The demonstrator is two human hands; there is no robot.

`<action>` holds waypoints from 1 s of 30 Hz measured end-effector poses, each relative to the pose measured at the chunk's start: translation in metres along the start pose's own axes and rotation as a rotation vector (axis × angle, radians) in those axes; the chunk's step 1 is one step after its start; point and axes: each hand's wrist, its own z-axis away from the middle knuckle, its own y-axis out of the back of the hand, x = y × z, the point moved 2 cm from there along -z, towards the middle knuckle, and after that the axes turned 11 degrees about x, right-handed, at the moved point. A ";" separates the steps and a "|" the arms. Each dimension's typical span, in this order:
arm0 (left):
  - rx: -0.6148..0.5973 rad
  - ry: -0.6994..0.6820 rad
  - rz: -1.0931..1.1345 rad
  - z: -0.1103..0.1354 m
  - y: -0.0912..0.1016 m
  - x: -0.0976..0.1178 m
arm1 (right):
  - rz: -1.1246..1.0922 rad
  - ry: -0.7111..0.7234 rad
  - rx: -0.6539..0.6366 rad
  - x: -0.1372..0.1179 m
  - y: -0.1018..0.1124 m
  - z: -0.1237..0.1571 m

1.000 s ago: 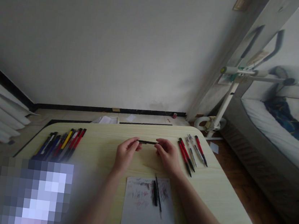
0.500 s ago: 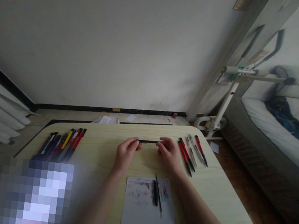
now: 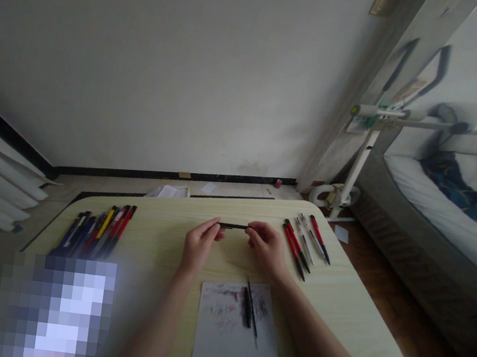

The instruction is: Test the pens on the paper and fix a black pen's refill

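A slim black pen (image 3: pixel 235 225) is held level above the far part of the table, stretched between my two hands. My left hand (image 3: pixel 199 244) pinches its left end with thumb and fingers. Its right end is in the closed fingertips of my right hand (image 3: pixel 268 246). Nearer to me lies a sheet of white paper (image 3: pixel 213 346) covered in dark and reddish scribbles. A thick black pen part (image 3: pixel 247 307) and a thin dark stick like a refill (image 3: pixel 254 322) rest side by side on it.
Several pens (image 3: pixel 104 228) lie in a row at the table's left. To the right are red-and-black pens (image 3: pixel 295 249) and slim clear ones (image 3: pixel 306 245). A blurred, pixelated patch covers the lower left. Beyond the wooden table (image 3: pixel 164 216) stand a wall and white exercise frame (image 3: pixel 356 170).
My right hand has moved slightly left, so less of the black pen shows between my hands. The things on the paper have not moved.
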 end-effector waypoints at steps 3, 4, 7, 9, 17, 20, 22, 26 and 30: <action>-0.005 -0.003 0.001 0.000 0.000 0.001 | -0.001 -0.004 0.019 -0.001 0.000 0.000; -0.011 -0.005 -0.004 0.000 -0.001 0.001 | 0.003 -0.008 0.009 -0.001 -0.001 0.000; -0.018 -0.005 -0.013 0.000 -0.001 0.001 | 0.011 -0.004 -0.014 -0.002 -0.001 0.000; -0.008 -0.001 -0.005 0.000 -0.001 0.001 | 0.009 0.005 0.012 -0.002 0.001 0.000; -0.034 0.016 0.011 0.001 -0.002 0.002 | 0.012 -0.008 -0.011 -0.002 0.000 0.001; -0.021 0.009 0.026 0.001 -0.002 0.001 | 0.001 -0.010 0.024 -0.004 0.001 0.000; -0.010 0.011 0.033 0.000 -0.002 0.000 | -0.004 -0.019 0.040 -0.004 0.002 0.000; -0.018 0.009 0.015 0.000 -0.002 0.001 | -0.001 -0.012 0.011 -0.005 0.001 0.001; -0.021 -0.009 -0.033 0.001 -0.002 0.003 | 0.003 0.012 0.028 -0.005 0.003 0.000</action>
